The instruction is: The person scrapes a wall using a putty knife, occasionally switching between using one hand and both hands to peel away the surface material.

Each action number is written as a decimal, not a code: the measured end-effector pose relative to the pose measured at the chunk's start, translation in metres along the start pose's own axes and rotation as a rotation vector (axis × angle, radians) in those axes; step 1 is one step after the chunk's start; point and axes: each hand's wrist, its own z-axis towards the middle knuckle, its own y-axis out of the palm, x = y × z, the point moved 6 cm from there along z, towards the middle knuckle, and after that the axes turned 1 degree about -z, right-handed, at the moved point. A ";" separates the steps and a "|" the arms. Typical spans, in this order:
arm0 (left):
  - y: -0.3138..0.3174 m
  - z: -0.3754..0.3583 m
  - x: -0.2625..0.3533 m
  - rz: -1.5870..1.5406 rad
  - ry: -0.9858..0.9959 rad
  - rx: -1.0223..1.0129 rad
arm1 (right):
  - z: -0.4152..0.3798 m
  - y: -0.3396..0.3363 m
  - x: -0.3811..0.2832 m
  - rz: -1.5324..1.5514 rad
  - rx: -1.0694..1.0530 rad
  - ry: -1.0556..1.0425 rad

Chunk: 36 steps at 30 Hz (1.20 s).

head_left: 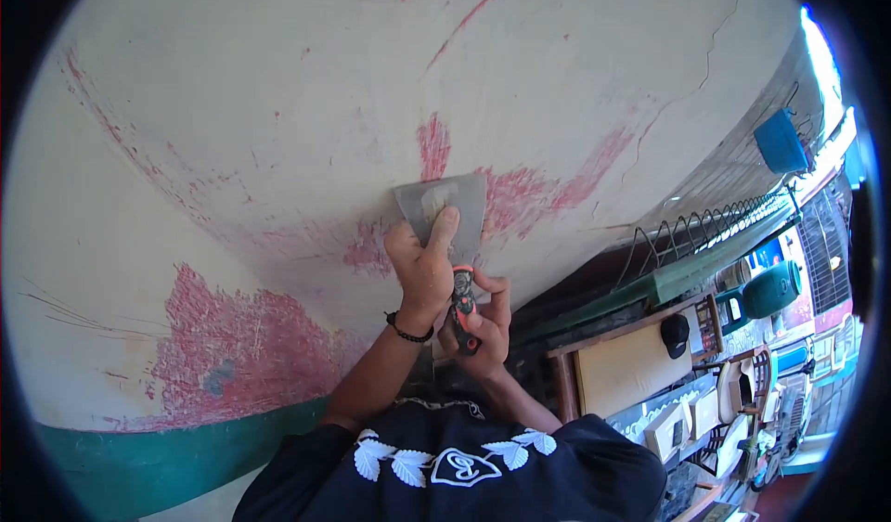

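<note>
My right hand (490, 341) is closed around the red-and-black handle of a wide putty knife (467, 208). My left hand (425, 267), with a dark bracelet at its wrist, grips the lower left of the metal blade, one digit lying along its face. A pale smear shows on the blade near that fingertip. The blade's wide edge lies at the pale wall (334, 67), just below a red scraped streak (433, 146). More red patches (529, 197) spread to the right of the blade. The fingers behind the blade are hidden.
A large red bare area (241, 355) lies at lower left, above a green painted band (186, 471). A thin crack (710, 53) runs down the wall's upper right. To the right are wire coils (696, 230), a cushioned wooden bench (622, 364) with a black cap (675, 335), and a blue container (781, 141).
</note>
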 end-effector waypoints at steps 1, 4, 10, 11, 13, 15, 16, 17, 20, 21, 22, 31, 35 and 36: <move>-0.002 -0.003 -0.003 0.022 0.021 -0.002 | 0.000 -0.005 -0.001 -0.029 0.033 -0.001; 0.005 0.005 0.000 0.021 0.069 -0.022 | 0.007 -0.004 -0.009 -0.078 -0.045 -0.028; 0.008 0.005 0.006 -0.018 0.053 0.004 | 0.006 -0.006 -0.010 0.014 -0.050 0.001; 0.013 0.008 0.010 -0.035 0.040 0.008 | 0.010 -0.003 -0.014 -0.027 -0.062 -0.036; 0.014 0.005 0.008 -0.051 0.016 0.004 | 0.008 0.003 -0.009 0.044 -0.010 -0.038; 0.011 0.005 0.005 -0.047 0.030 -0.025 | 0.004 0.004 -0.008 0.058 0.021 -0.028; 0.012 0.002 0.006 -0.069 0.026 -0.015 | 0.002 0.000 -0.012 0.034 0.024 -0.020; 0.019 0.002 0.011 -0.097 0.035 -0.011 | 0.008 -0.002 -0.016 0.009 0.017 -0.021; 0.041 0.016 0.042 -0.001 0.153 -0.021 | 0.028 0.006 -0.034 0.011 -0.004 -0.061; 0.046 0.017 0.049 0.060 0.203 -0.019 | 0.033 0.006 -0.039 0.046 -0.063 -0.095; 0.043 0.012 0.043 0.073 0.186 0.011 | 0.026 0.005 -0.040 0.021 -0.018 -0.066; 0.027 0.015 0.024 0.049 0.142 -0.027 | 0.022 0.008 -0.027 -0.001 0.016 -0.030; 0.035 0.004 0.029 -0.116 -0.018 -0.043 | 0.007 0.003 -0.022 -0.021 0.013 -0.006; 0.036 0.002 0.030 -0.159 -0.020 -0.034 | 0.009 0.003 -0.022 -0.052 0.009 -0.001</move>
